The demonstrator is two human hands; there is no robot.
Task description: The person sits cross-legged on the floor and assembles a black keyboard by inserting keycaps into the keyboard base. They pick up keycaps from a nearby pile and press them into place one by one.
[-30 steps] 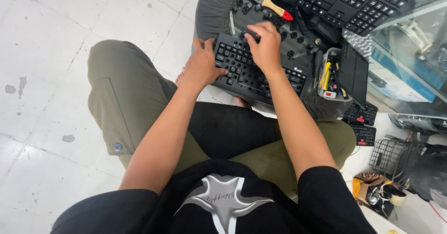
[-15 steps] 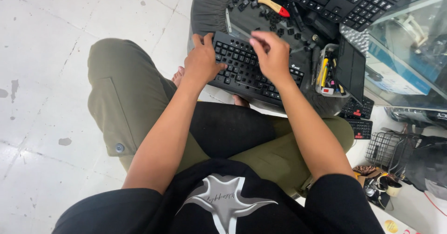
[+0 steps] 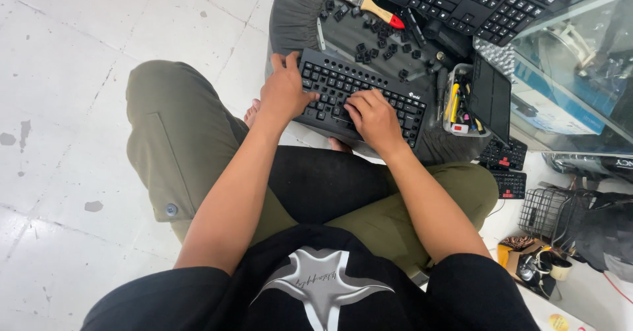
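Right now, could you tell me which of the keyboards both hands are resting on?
The near keyboard, on the grey cushion's front edge; the larger keyboard lies untouched beyond the brush.

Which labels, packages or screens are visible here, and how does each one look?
Logo label: small white mark on the black keyboard's right corner, beside the right hand.
Dark tablet-like panel: upright, right of the clear tool tray, blank.
Round yellow sticker: bottom right, on white surface.

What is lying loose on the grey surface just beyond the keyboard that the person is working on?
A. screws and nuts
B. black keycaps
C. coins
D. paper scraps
B: small black keycaps lie scattered on the grey surface behind the keyboard, near a brush, while the left hand and right hand rest on the keys.
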